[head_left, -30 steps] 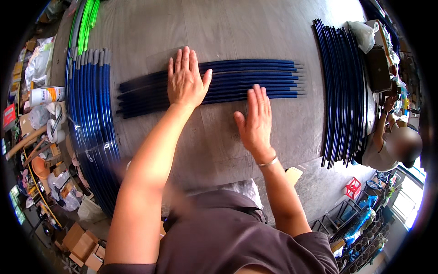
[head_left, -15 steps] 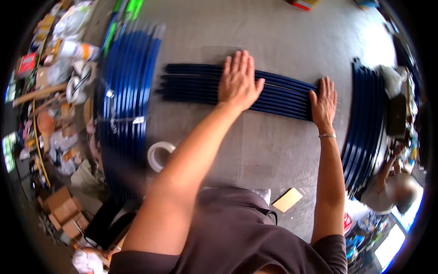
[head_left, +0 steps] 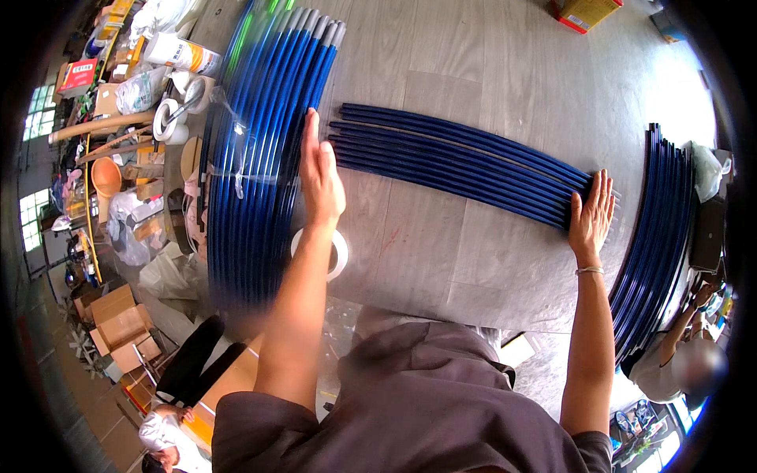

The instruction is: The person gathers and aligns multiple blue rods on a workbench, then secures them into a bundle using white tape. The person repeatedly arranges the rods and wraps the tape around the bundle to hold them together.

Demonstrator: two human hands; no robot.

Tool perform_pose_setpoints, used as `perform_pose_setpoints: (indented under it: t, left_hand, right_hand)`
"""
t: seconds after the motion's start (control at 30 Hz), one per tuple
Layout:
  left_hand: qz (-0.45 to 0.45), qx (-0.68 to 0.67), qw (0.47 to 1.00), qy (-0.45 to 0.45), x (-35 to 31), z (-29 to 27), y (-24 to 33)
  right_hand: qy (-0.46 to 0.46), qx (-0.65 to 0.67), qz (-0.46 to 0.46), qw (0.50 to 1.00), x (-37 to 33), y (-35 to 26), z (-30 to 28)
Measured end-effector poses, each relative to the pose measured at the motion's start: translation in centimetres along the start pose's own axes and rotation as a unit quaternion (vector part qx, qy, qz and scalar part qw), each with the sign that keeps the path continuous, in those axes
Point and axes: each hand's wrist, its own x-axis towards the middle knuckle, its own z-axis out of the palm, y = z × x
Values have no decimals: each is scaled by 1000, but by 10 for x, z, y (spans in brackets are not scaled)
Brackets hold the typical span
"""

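Several slim dark blue tubes (head_left: 453, 150) lie side by side across the grey wood-look tabletop in front of me. My left hand (head_left: 322, 185) is upright on its edge at their left ends, fingers straight and thumb a little apart. It holds nothing. At the right ends, my right hand (head_left: 591, 219) rests with its fingers stretched out against the tubes. Just left of my left hand lies a bundle of blue tubes (head_left: 260, 158) with grey tips, partly covered by clear plastic. A white tape roll (head_left: 339, 256) is partly hidden behind my left forearm.
Another stack of dark blue tubes (head_left: 653, 229) lies at the right. A red and yellow box (head_left: 585, 14) sits at the far edge. Cluttered goods and an open cardboard box (head_left: 120, 323) fill the left side. One person (head_left: 169, 433) is at lower left, another (head_left: 666, 370) at lower right.
My left hand has moved left from on top of the tubes to their left ends. The right hand remains at the right ends. The view has shifted, so everything sits farther right and lower.
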Motion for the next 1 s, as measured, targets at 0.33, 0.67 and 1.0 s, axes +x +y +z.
perform_pose_setpoints:
  t: [0.33,0.67,1.0]
  left_hand:
    - [-66,-173,982,35,-24,-20,-2]
    - [-92,-107,990,25,-36,-14,-4]
    - [64,129,986,-84,-28,-4,4]
  right_hand:
    - [0,5,-7,1000,-27,1,-4]
    - [-4,4,-7,1000,-20,5,-1]
    - [-48,2,43,998,3,-10,-16]
